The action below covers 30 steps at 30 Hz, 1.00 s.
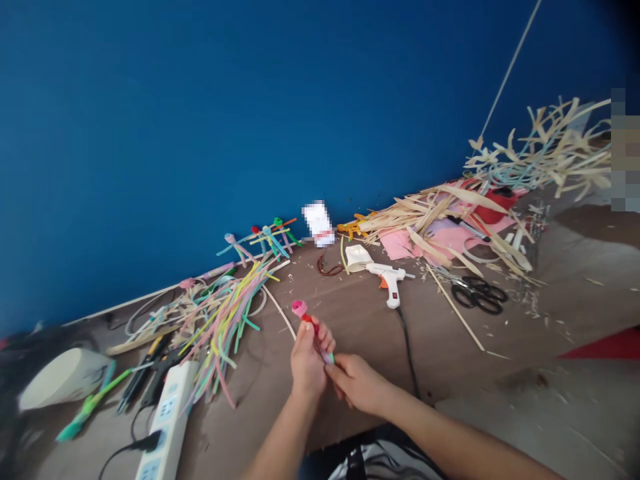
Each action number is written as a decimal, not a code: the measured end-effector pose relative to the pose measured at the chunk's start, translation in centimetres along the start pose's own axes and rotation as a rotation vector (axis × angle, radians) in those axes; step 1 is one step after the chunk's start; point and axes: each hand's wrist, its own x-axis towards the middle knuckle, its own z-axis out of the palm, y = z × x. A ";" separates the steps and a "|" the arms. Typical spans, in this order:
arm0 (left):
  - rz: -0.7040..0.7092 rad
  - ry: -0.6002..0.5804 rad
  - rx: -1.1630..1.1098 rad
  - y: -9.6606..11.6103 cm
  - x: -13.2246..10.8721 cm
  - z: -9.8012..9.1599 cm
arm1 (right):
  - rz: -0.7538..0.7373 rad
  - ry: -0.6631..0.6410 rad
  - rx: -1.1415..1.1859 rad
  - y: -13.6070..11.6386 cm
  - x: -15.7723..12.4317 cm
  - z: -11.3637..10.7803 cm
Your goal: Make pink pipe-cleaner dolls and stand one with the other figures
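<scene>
My left hand [307,360] grips a small pink paper flower [300,308] by its red-wrapped stem [311,323], with the bloom sticking out above my fingers. My right hand [356,382] pinches the lower end of that stem, where a bit of green strip [329,358] shows between my hands. Both hands are over the brown table [330,407], close together near its front edge. The nearest thing to them is a thin pale cane strip [280,313], just left of the flower.
A white hot glue gun [391,283] with a black cord lies ahead. Black-handled scissors [477,295], a pile of dried palm strips [425,220], pink paper [397,244], many coloured plastic strips [225,327] and a white power strip [170,420] are spread around, against a blue wall [250,100].
</scene>
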 end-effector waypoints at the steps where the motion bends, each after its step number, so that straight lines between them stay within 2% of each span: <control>1: -0.013 -0.021 -0.024 0.1 0.0 0.2 | -0.007 0.014 0.009 0.0 0.1 -0.1; 6: -0.080 -0.039 -0.097 0.8 0.5 0.3 | -0.016 0.007 0.110 -0.2 0.2 -0.9; 11: -0.062 -0.034 -0.117 0.6 0.9 -0.1 | 0.000 -0.005 0.091 0.0 0.2 -1.1; 17: -0.108 -0.046 -0.090 0.1 0.4 0.5 | -0.045 0.111 -0.120 -0.1 -0.2 -1.0; 23: -0.159 -0.035 0.008 -0.2 -0.1 0.6 | -0.126 0.115 -0.282 -0.3 -0.6 -1.5; 30: -0.217 -0.050 0.029 -0.6 -0.1 -0.4 | -0.157 0.370 -0.109 -1.0 -0.1 -3.8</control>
